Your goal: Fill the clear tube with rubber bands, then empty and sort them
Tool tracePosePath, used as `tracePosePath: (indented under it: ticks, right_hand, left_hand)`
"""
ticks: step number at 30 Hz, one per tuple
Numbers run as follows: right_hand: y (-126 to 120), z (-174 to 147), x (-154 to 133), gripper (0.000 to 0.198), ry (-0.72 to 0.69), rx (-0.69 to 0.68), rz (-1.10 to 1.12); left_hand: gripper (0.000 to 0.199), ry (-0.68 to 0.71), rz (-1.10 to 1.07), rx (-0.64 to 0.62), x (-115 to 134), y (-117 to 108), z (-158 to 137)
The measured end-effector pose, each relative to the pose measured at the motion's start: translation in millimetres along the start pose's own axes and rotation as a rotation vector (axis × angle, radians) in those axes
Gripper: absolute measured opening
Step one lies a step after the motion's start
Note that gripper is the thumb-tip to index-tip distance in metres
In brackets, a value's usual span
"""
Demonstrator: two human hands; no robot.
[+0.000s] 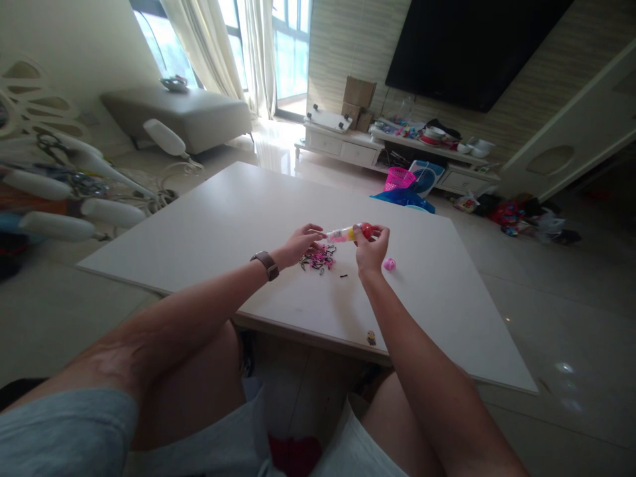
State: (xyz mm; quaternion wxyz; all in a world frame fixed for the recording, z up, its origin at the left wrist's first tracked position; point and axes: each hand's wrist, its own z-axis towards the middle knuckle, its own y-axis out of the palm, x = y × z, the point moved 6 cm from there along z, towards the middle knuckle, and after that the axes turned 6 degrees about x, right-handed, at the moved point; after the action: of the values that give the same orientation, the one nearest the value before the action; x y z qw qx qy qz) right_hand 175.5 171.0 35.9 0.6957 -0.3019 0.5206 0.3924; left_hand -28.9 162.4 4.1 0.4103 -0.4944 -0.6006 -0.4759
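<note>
My right hand (371,249) grips a clear plastic tube (338,234) by its red and yellow end, holding it nearly level above the table. Some pink bits show inside the tube. At the tube's other end is my left hand (301,245), fingers apart; whether they touch the tube I cannot tell. Below them lies a pile of small pink and black pieces (318,260), too small to name. One black piece (344,275) rests apart from the pile. To the right of my right hand sits a small pink round object (390,264).
The white table (427,285) spans the space before my knees, with a small yellow figure sticker (371,338) near its front edge. Beyond it are a pink basket (399,178) and a low TV cabinet (342,147). White lamp arms (112,212) stand at left.
</note>
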Motion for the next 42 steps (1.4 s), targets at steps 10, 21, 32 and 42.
tracePosePath:
  ticks: [10, 21, 32, 42]
  right_hand:
    - [7, -12, 5, 0.062, 0.262, -0.015, 0.237]
    - [5, -11, 5, 0.064, 0.273, -0.002, 0.223]
    - [-1, -5, 3, 0.059, 0.163, 0.031, 0.116]
    - [7, -13, 4, 0.061, 0.258, -0.027, 0.240]
  left_hand:
    - [0.052, -0.029, -0.219, -0.251, 8, 19, -15]
    - [0.040, 0.044, -0.025, -0.172, 5, 16, -8]
    - [0.033, -0.032, -0.037, 0.001, 6, 0, -3]
    - [0.053, -0.048, -0.232, -0.208, 12, 18, -15]
